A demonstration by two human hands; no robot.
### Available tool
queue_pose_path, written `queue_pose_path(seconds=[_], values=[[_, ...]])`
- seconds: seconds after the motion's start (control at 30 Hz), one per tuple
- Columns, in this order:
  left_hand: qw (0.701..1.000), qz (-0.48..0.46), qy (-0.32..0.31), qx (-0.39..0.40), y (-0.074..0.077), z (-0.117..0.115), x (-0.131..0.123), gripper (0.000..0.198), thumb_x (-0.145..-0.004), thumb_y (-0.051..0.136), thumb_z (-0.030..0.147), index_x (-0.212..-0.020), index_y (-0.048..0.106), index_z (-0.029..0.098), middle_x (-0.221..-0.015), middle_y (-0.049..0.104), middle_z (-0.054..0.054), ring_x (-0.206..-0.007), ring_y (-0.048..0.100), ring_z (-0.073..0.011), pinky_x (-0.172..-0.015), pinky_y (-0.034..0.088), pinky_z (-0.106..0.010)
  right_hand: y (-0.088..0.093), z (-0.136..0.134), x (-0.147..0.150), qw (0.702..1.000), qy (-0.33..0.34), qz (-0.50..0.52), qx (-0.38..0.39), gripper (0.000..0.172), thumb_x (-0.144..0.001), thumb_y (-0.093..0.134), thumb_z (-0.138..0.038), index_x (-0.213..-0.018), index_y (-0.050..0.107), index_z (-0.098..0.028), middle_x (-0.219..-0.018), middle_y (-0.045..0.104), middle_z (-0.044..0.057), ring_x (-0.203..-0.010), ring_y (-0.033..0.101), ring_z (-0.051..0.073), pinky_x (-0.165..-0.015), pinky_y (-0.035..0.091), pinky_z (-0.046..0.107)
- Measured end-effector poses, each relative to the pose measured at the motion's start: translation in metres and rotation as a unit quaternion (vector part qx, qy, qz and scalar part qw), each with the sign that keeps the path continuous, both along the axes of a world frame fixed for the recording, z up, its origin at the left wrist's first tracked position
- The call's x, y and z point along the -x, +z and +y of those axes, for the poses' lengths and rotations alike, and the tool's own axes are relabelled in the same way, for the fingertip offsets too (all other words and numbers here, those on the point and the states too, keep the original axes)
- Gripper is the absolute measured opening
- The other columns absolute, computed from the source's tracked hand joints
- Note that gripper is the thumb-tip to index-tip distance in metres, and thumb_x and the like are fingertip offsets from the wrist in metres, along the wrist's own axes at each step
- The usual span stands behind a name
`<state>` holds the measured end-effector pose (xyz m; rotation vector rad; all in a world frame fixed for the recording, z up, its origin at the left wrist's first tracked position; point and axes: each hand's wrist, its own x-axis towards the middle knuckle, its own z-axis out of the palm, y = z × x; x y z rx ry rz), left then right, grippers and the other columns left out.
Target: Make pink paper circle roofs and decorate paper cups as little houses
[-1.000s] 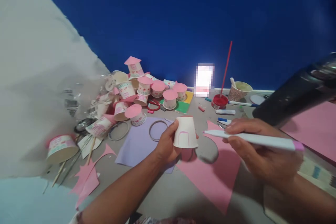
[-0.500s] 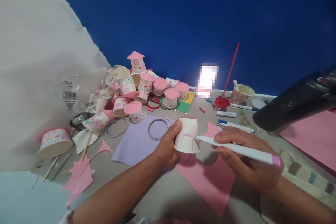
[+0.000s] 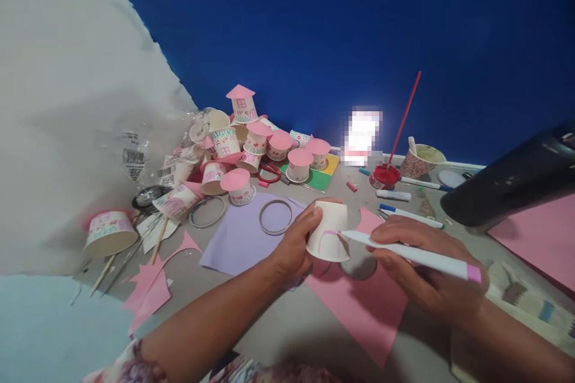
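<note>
A white paper cup (image 3: 330,221), upside down, is gripped in my left hand (image 3: 299,239), thumb on its side and the other fingers behind it. A pink-purple arch is drawn on the cup's face near the rim. My right hand (image 3: 426,269) pinches a white marker (image 3: 417,252) with a pink end, its tip at the arch's upper right. Beneath both hands lies a sheet of pink paper (image 3: 372,323) with a hole cut in it. Purple paper (image 3: 238,239) with a tape roll (image 3: 275,217) on it sits just left of my left hand.
Decorated cups with pink paper roofs (image 3: 236,179) are heaped at the back left, near red scissors (image 3: 271,172). A red paint pot (image 3: 384,177) with a stick, several markers (image 3: 411,215) and a patterned cup (image 3: 420,161) stand behind. A dark cylinder (image 3: 507,185) juts in from the right.
The view has shifted slightly, so the scene sits further right. The marker tip stays at the arch's right part, and both hands keep their hold.
</note>
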<state>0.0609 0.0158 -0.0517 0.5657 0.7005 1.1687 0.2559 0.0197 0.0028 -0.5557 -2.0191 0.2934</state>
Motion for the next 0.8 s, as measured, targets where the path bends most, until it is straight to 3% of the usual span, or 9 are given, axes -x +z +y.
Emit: queue_pose_path(seconds=[0.53,0.8], values=[[1.0,-0.001,-0.003,-0.02,-0.002,0.0001,-0.0015,0.052,-0.077,0.081,0.052,-0.113,0.072,0.016,-0.097,0.073,-0.007,-0.084,0.067,-0.0203,-0.07,0.052,-0.026,0.0008,-0.0002,0.0032,1.0,0.006,-0.025,-0.015,0.015,-0.09,0.064,-0.012,-0.101,0.069,-0.022,-0.077,0.078,0.005,-0.066,0.075,0.021,-0.06,0.059,0.03],[1.0,-0.012,0.001,-0.008,-0.0015,-0.0004,-0.0026,0.052,-0.077,0.08,0.051,-0.114,0.072,0.016,-0.099,0.073,-0.008,-0.089,0.068,-0.0224,-0.07,0.053,-0.026,0.0053,-0.0031,0.0023,1.0,-0.008,-0.004,0.018,0.014,-0.089,0.064,-0.011,-0.095,0.069,-0.023,-0.073,0.075,0.003,-0.059,0.069,0.018,-0.053,0.052,0.029]])
